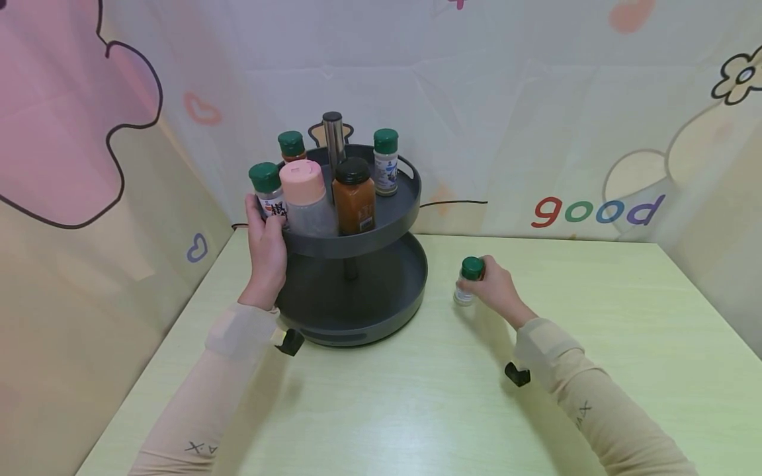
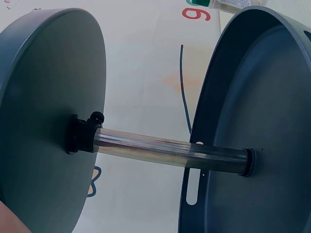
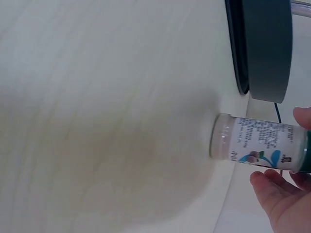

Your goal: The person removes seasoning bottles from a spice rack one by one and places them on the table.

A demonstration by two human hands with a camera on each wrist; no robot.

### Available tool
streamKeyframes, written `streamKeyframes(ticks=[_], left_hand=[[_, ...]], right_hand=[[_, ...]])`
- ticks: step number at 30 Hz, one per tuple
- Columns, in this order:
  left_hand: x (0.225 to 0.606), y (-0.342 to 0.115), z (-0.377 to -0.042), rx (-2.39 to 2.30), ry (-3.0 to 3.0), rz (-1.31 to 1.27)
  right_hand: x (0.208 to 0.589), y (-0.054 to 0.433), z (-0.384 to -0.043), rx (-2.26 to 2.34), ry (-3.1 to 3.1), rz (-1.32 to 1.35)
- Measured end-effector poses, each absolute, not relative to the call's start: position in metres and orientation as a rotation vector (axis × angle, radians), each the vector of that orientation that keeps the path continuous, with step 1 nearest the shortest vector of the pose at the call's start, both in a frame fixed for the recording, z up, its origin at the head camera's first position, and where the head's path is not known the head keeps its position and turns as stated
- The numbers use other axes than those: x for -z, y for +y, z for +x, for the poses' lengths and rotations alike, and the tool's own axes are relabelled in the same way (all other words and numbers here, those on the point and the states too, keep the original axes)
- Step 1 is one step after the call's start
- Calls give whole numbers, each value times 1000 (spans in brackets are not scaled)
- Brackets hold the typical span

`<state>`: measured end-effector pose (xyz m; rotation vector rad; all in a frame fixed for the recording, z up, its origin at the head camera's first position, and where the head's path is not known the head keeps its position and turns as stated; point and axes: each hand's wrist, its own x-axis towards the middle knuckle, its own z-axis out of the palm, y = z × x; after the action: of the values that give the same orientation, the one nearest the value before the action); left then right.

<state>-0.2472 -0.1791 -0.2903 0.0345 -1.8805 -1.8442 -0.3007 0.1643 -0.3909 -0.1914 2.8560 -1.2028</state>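
My left hand (image 1: 266,254) grips the left rim of the upper tray (image 1: 333,246) on a dark grey two-tier rack. Beside its fingers stands a green-capped spice jar (image 1: 270,195), partly covered by the thumb. My right hand (image 1: 495,289) holds another green-capped spice jar (image 3: 262,141) upright near its cap, to the right of the rack and low over the table. That jar has a white label with small print and a blue and green picture. Only a bit of the left hand (image 2: 10,219) shows in the left wrist view, against the tray's underside.
On the upper tray are a pink-capped bottle (image 1: 309,208), a black-capped brown bottle (image 1: 355,205) and two more green-capped jars, one (image 1: 385,165) at the right and one (image 1: 292,145) at the back. The lower tray (image 1: 351,311) rests on the pale table (image 1: 381,410). A printed cloth (image 1: 476,119) hangs behind.
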Motion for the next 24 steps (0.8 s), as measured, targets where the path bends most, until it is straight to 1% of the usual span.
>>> streamKeyframes(ticks=[10, 24], left_hand=[[290, -180, -248, 1849, -1870, 19], [290, -181, -249, 1864, -1876, 36]], right_hand=[[370, 162, -301, 1245, 2815, -213], [362, 158, -299, 1306, 2830, -230]])
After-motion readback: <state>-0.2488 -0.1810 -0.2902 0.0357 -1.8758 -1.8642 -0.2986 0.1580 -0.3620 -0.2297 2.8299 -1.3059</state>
